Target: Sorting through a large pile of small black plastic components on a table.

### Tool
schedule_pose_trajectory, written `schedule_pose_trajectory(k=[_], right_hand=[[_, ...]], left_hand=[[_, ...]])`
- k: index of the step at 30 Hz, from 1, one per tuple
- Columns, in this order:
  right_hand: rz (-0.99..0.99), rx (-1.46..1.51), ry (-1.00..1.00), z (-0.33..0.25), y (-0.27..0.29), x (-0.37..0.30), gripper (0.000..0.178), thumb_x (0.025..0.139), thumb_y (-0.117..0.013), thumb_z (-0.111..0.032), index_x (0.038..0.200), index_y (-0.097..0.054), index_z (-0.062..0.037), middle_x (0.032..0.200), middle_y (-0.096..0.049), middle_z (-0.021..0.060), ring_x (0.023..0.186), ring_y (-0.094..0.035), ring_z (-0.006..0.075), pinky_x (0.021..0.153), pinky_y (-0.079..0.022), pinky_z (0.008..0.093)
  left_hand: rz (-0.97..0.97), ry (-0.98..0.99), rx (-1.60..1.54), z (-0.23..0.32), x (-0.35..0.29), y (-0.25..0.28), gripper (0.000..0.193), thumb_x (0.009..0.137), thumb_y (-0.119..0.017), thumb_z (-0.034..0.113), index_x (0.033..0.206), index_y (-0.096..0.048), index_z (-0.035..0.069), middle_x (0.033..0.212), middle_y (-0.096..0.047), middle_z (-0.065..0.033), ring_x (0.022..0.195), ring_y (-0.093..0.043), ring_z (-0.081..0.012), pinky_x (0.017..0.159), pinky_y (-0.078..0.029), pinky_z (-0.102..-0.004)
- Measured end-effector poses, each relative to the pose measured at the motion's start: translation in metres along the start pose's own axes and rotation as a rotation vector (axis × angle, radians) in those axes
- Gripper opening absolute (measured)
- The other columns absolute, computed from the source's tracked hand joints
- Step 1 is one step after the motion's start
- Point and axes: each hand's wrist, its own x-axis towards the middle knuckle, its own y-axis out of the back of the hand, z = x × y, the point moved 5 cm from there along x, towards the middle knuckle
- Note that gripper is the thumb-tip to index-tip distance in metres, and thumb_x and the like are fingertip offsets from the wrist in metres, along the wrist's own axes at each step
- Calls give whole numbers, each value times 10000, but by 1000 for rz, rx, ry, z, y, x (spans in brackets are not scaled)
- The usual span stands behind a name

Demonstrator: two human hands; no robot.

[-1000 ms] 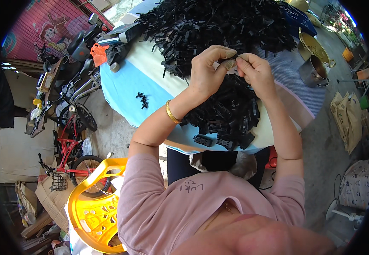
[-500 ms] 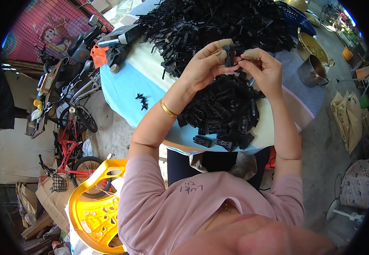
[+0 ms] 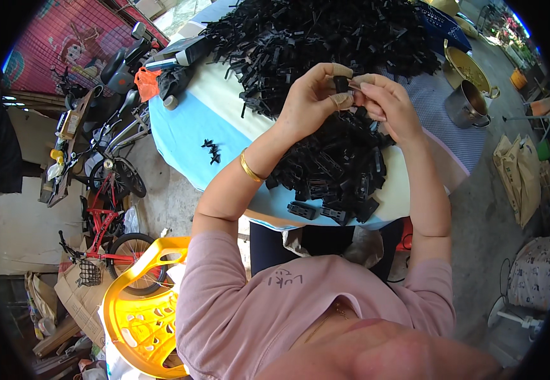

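Over the table, my left hand [image 3: 313, 101] holds a small black plastic part [image 3: 342, 84] between its thumb and index finger, both wrapped in tan tape. Close by on the right, the fingers of my right hand [image 3: 392, 104] are pinched together at the part's side. Whatever is in that pinch is too small to make out. Beneath both hands lies a near heap of black plastic parts [image 3: 325, 161], some at the table's front edge. A much larger heap of black parts [image 3: 313, 38] covers the far side.
A small cluster of black pieces [image 3: 211, 151] lies on the blue-striped tablecloth [image 3: 177, 136] at left. A metal pot [image 3: 467, 106] and a brass-coloured pan [image 3: 468, 69] stand at right. A yellow chair [image 3: 139, 323] is at lower left, near a red bicycle [image 3: 102, 221].
The black part has been turned in my left hand and now shows a shorter end. My right hand has rotated, its fingers folding closer together beside the part.
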Motion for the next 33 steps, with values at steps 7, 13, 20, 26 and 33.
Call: schedule_pose_trajectory(k=[7,13,20,26,33], right_hand=[[84,-296,96,-7,-12,-4,164,885,-518,-116,966,-605,-3,641,-519,-10,457,-329,-11,403,-226,135],[115,-312,60,-7,-19,-6,151,884,-517,-119,925,-604,-3,628,-500,-18,451,-314,-8,397,-213,143],[104,-469,133,-19,-9,-4,151,872,-542,-136,924,-616,-15,659,-522,-26,547,-426,19,483,-328,142],[375,-1004,289,-7,52,16,162,807,-600,-160,923,-625,-50,745,-631,47,675,-587,133,620,-463,245],[347,-1542,232,30,46,42,210,726,-635,-194,871,-617,-43,845,-636,136,768,-617,286,679,-491,386]], left_hand=[[78,10,28,1,-1,3,315,801,-589,-26,1091,-468,-11,977,-596,-108,847,-606,-151,771,-512,-267],[175,-139,247,6,-7,-2,211,780,-595,-50,978,-527,-16,866,-615,-77,779,-600,-101,699,-503,-223],[120,-215,404,16,-7,0,269,816,-545,-62,1082,-526,-28,932,-616,-71,856,-589,-114,756,-486,-228],[-130,-43,327,18,-4,-2,287,801,-514,-68,1076,-559,-2,1033,-581,-61,896,-564,-112,804,-461,-251],[-482,-73,688,16,-15,-22,403,759,-576,-44,1151,-532,38,1015,-607,-69,931,-554,-154,838,-450,-301]])
